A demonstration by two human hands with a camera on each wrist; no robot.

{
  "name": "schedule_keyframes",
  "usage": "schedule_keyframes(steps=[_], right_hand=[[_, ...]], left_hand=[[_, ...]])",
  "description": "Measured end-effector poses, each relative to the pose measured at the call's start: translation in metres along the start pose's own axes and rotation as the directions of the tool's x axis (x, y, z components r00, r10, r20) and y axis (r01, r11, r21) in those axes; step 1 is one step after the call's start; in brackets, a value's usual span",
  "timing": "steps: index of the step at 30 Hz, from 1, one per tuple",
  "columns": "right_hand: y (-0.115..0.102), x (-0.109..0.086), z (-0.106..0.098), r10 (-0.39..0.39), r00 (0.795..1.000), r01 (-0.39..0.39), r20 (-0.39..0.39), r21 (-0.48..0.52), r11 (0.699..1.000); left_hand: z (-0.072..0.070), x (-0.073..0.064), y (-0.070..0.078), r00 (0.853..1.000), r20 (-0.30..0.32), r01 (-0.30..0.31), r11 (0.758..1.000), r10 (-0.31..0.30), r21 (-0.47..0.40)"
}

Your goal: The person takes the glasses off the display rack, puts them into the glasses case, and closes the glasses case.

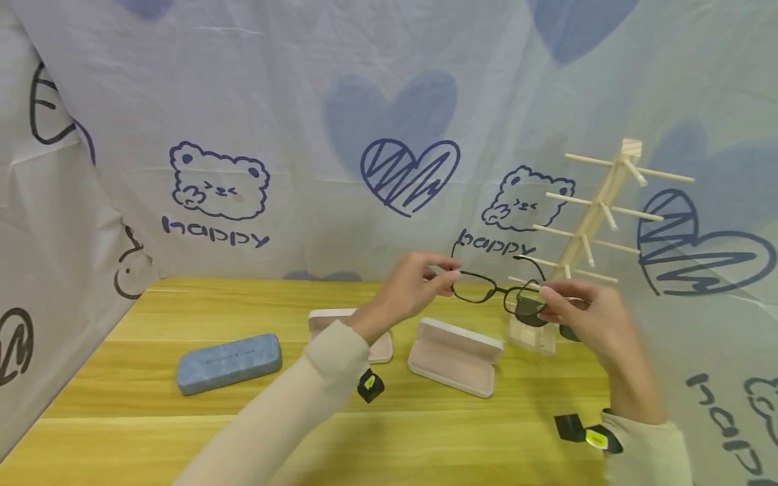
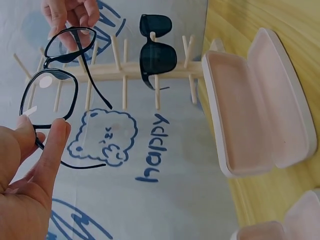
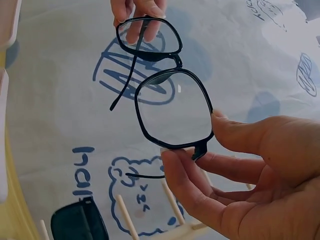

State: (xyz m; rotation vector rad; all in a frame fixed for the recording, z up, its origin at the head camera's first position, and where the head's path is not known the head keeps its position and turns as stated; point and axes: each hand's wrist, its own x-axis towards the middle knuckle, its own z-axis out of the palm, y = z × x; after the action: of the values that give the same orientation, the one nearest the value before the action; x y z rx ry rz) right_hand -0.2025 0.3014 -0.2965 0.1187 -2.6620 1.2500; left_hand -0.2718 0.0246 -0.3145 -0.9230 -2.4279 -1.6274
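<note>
1. Pale cloth [image 1: 304, 101] w/ blue hearts, bears & "happy" lettering is hanging behind a wood-grain table [image 1: 121, 432].
2. L hand [image 1: 413, 283] is pinching one end of the black-framed glasses [image 1: 501, 290], thumb & fingers near the hinge.
3. R hand [image 1: 586, 314] is gripping the opp. end, also b/w thumb & fingers.
4. Glasses are being held up b/w both hands, off the table, toward its back R part; lenses are showing clear, temples are sticking out unfolded.
5. Just behind, a wooden peg stand [image 1: 592, 212] is standing at back R; dark sunglasses [image 2: 159, 57] are hanging low on it, partly hidden in head view.
6. Nearer open case [image 1: 456, 361], pinkish inside, is lying below the glasses, near the stand's base; 2nd open case [image 1: 381, 347] is sitting to its L, partly behind the L wrist.
7. Blue closed case [image 1: 229, 363] is lying farther L, well apart from both hands.
8. Cream sleeves [image 1: 267, 418] are covering the forearms.
</note>
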Motion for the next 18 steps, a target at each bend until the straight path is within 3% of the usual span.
schedule_keyframes(steps=[10, 18], right_hand=[[-0.012, 0.007, 0.024, 0.015, 0.999, -0.015, 0.032, 0.003, 1.000], [-0.016, 0.010, 0.043, -0.019, 0.999, 0.019, 0.031, 0.027, 0.999]], left_hand=[[-0.021, -0.019, -0.011, 0.995, -0.029, 0.090, 0.995, -0.091, -0.038], [-0.037, -0.034, -0.020, 0.993, -0.050, 0.108, 0.994, -0.108, -0.003]])
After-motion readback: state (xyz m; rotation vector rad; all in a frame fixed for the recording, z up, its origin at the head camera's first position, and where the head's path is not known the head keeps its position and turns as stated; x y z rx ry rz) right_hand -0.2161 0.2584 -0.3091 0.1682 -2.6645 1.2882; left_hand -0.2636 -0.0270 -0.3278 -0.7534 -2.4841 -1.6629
